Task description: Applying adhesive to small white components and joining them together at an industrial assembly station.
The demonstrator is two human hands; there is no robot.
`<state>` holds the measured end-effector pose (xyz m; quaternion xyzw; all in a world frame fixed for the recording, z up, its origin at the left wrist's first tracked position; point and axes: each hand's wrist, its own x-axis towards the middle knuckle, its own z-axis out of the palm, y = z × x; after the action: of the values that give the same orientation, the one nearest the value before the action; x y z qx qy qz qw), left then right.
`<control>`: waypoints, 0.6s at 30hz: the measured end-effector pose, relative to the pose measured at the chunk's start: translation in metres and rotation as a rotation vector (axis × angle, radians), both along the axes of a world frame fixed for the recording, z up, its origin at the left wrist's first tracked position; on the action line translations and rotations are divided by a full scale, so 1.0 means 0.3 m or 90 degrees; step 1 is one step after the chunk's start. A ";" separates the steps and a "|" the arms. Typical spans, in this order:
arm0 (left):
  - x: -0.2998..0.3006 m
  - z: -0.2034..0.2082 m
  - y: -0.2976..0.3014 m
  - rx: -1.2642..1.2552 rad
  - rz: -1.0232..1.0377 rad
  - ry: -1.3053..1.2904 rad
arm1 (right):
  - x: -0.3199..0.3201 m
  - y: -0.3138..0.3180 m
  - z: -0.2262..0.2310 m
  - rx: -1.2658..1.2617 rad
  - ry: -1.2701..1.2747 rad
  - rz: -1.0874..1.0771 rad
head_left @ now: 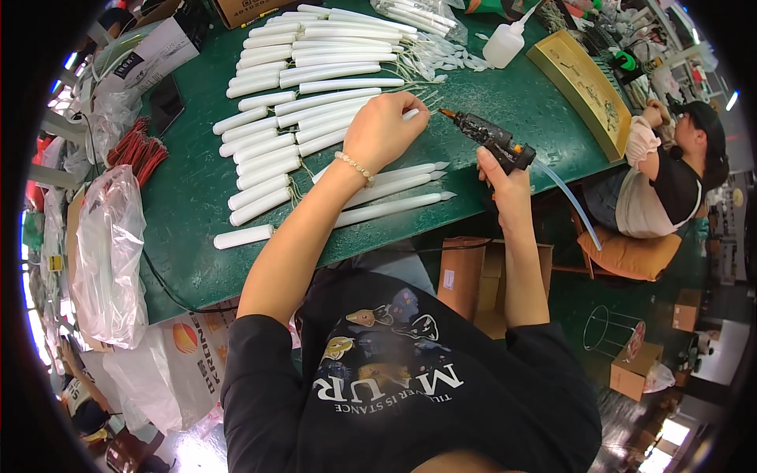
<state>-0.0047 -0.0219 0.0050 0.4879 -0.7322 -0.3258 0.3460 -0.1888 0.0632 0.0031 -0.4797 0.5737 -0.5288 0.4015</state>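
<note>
My left hand point(382, 126), with a beaded bracelet on the wrist, is closed in a pinch on the end of a white candle stick point(411, 114). Most of that stick is hidden by the hand. My right hand point(506, 188) grips a black hot glue gun point(487, 135), its nozzle pointing at the left hand, a short gap between them. A translucent glue stick point(572, 206) trails from the gun's back. Near my left forearm lie a few white candle sticks point(390, 210) with flame-shaped tips. Rows of white candle sticks point(331, 67), many with thin wires at their ends, cover the green table point(185, 272).
Loose flame-shaped tips point(452, 57) lie beside a white squeeze bottle point(505, 44). A yellow tray point(538, 59) stands at the right edge. At left are red wires point(138, 154), a dark flat device point(166, 104) and a plastic bag point(110, 260). Another person point(666, 173) sits at right.
</note>
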 end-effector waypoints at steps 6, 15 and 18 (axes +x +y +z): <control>0.001 -0.001 -0.003 -0.002 -0.002 0.004 | -0.002 0.001 0.000 -0.003 0.009 -0.002; 0.003 -0.004 -0.001 -0.005 0.002 0.014 | -0.015 -0.012 0.012 0.004 0.042 0.002; 0.000 -0.008 -0.003 -0.013 -0.005 0.000 | -0.097 -0.054 -0.006 0.014 0.106 -0.034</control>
<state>-0.0048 -0.0227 0.0027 0.4817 -0.7375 -0.3196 0.3493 -0.2179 0.0469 0.0014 -0.5021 0.6233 -0.4915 0.3432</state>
